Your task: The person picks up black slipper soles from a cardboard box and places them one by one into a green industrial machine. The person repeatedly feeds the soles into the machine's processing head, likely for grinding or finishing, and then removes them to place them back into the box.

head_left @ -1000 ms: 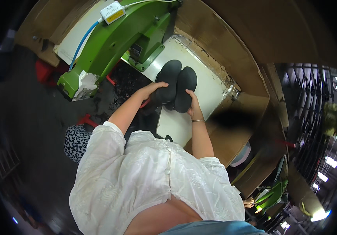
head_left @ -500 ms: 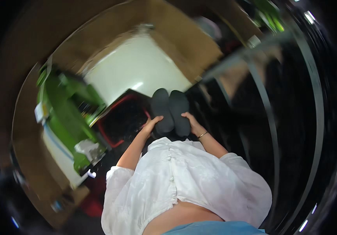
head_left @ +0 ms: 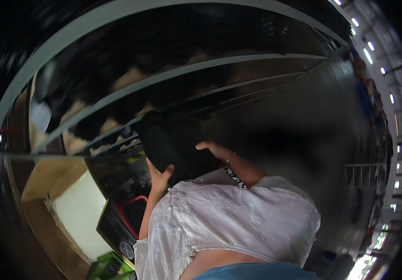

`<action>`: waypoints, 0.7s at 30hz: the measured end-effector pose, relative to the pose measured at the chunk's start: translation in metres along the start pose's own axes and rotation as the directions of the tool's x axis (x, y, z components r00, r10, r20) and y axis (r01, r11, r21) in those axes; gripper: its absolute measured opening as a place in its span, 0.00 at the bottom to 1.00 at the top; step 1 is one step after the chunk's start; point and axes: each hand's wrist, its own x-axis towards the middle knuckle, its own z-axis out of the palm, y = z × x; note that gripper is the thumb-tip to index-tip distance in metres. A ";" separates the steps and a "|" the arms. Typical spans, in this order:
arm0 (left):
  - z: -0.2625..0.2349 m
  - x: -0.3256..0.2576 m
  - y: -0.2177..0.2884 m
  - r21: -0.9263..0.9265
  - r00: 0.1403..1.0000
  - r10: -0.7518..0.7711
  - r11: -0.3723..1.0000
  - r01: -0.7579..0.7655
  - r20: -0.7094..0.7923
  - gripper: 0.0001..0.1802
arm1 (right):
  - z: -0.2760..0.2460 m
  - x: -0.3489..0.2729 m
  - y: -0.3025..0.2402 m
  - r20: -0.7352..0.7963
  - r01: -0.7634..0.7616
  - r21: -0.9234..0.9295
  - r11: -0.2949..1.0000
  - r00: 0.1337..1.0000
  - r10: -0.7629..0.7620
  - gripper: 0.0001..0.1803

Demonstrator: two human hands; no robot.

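Observation:
A pair of dark insole-shaped shoe pieces is held side by side in front of my white blouse, blurred and nearly black in the dim light. My left hand grips the left insole, its thumb on top near the lower end. On the other side, my right hand has its thumb over the edge of the right insole; its other fingers are hidden underneath. A thin bracelet circles my right wrist. Beyond the insoles stands a grey metal rack holding rows of dark pieces, too blurred to name.
A white tabletop with brown cardboard walls lies at lower left. Beside it are a black box with a red frame and part of a green machine. Grey floor stretches right, toward a distant white rack.
My view has turned right, so the table and green machine have shifted to lower left and the rack now spans the top. Both hands still hold the insoles.

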 end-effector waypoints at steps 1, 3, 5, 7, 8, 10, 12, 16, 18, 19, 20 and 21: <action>0.027 0.015 -0.004 0.059 0.995 0.075 0.995 -0.079 0.066 0.44 | -0.026 -0.012 -0.005 -0.014 0.130 0.071 0.989 0.991 -0.129 0.20; 0.082 0.052 -0.013 0.118 0.965 0.131 0.980 -0.161 0.228 0.47 | -0.073 -0.032 -0.016 -0.085 0.297 0.239 0.925 0.955 -0.284 0.18; 0.143 0.080 -0.012 0.149 0.953 0.111 0.976 -0.158 0.282 0.49 | -0.138 -0.042 -0.017 -0.197 0.290 0.390 0.874 0.954 -0.228 0.16; 0.199 0.109 -0.020 0.119 0.944 0.061 0.987 -0.104 0.325 0.51 | -0.224 -0.034 0.018 -0.441 0.390 0.373 0.842 0.873 -0.209 0.15; 0.226 0.127 -0.029 0.078 0.930 0.069 0.992 -0.104 0.361 0.52 | -0.261 -0.033 0.023 -0.573 0.532 0.238 0.813 0.752 -0.325 0.14; 0.275 0.162 -0.037 -0.068 0.935 0.009 0.998 0.016 0.355 0.52 | -0.306 -0.035 -0.018 -0.524 0.522 0.373 0.767 0.801 -0.290 0.13; 0.308 0.210 -0.044 -0.093 0.944 -0.057 0.991 0.091 0.326 0.50 | -0.256 -0.051 -0.128 -0.562 0.507 0.357 0.785 0.787 -0.253 0.16; 0.365 0.289 -0.039 -0.094 0.925 -0.186 0.969 0.229 0.331 0.38 | -0.357 -0.012 -0.188 -0.320 0.487 0.400 0.776 0.868 -0.379 0.24; 0.370 0.312 -0.029 -0.159 0.936 -0.176 0.959 0.233 0.304 0.36 | -0.371 0.019 -0.201 -0.319 0.477 0.391 0.787 0.872 -0.370 0.25; 0.370 0.318 -0.026 -0.171 0.945 -0.161 0.961 0.215 0.284 0.36 | -0.371 0.031 -0.206 -0.334 0.483 0.382 0.788 0.867 -0.369 0.26; 0.365 0.320 -0.024 -0.160 0.954 -0.149 0.968 0.195 0.261 0.35 | -0.369 0.041 -0.209 -0.356 0.493 0.368 0.789 0.858 -0.370 0.27; 0.360 0.317 -0.023 -0.144 0.962 -0.134 0.975 0.171 0.240 0.34 | -0.367 0.047 -0.211 -0.383 0.508 0.340 0.791 0.843 -0.377 0.28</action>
